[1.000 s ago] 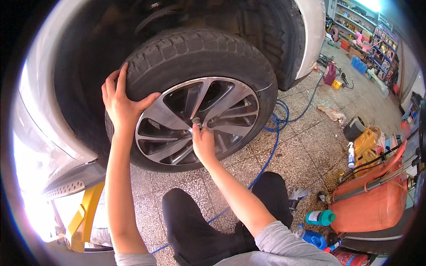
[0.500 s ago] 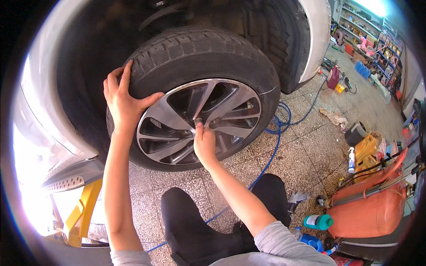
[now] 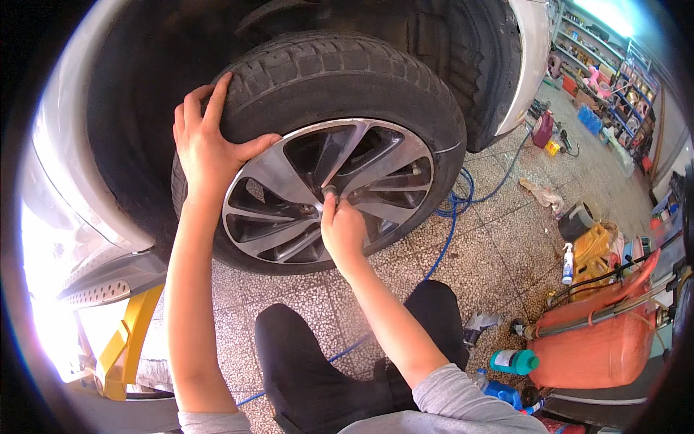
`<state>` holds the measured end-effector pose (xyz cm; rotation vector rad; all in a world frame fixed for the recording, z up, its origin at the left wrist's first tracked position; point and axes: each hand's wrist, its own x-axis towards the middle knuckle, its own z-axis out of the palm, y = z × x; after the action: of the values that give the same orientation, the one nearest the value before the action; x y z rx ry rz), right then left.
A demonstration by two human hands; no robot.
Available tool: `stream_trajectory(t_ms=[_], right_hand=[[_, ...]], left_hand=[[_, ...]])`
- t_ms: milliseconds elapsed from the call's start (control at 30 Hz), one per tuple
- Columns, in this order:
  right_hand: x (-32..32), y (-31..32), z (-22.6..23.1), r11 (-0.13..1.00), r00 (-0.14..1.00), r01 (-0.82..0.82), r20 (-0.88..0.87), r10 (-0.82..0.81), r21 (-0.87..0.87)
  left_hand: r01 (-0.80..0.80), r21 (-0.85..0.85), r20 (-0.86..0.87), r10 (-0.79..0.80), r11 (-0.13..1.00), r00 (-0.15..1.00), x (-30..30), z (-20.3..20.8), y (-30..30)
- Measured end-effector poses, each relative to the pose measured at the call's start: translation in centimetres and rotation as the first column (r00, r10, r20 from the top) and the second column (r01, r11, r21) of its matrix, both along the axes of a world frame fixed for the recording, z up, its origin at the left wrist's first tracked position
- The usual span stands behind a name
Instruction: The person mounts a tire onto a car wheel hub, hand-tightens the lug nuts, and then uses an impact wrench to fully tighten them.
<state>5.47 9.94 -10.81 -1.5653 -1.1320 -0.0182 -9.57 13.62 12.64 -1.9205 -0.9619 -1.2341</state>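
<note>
A car wheel with a black tire (image 3: 340,79) and a silver-and-black alloy rim (image 3: 278,177) stands in the wheel arch. My left hand (image 3: 206,148) grips the tire's upper left, fingers spread over the tread and thumb along the sidewall near the rim. At the rim's centre my right hand (image 3: 343,228) is closed round a small dark cylindrical piece (image 3: 330,192). Its end points at the hub area between the spokes. The fingers hide most of it, so its exact kind does not show.
A yellow stand (image 3: 130,340) is under the car's sill at left. A blue hose (image 3: 454,224) runs across the speckled tile floor (image 3: 491,267). On the right are an orange tank (image 3: 589,347), a green bottle (image 3: 515,362), a spray bottle (image 3: 568,264) and yellow jugs (image 3: 593,242).
The view has shifted slightly, and the wheel looks slightly turned or tilted in it. Both hands keep their places, left on the tire and right at the rim's centre.
</note>
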Motion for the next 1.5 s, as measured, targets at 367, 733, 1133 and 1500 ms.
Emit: stream_trajectory(t_ms=[367,733,1133,1500], right_hand=[[1.1,-0.5,1.2,0.887,0.587,-0.462,-0.759,0.282,-0.028],[1.2,-1.1,1.1,0.91,0.779,-0.401,-0.561,0.279,-0.104],[-1.2,0.6,0.8,0.775,-0.447,-0.306,-0.802,0.396,0.553],[0.4,-0.5,1.1,0.96,0.999,0.002,0.049,0.012,-0.278]], left_hand=[[-0.03,-0.016,-0.001,0.03,0.999,1.0,-0.2,-0.2,0.2],[-0.036,-0.015,0.009,0.037,0.999,0.999,0.0,-0.4,-0.1],[-0.006,0.006,0.004,0.006,1.0,1.0,0.0,-0.3,-0.1],[-0.039,0.021,0.008,0.039,0.999,0.999,0.3,-0.5,0.0]])
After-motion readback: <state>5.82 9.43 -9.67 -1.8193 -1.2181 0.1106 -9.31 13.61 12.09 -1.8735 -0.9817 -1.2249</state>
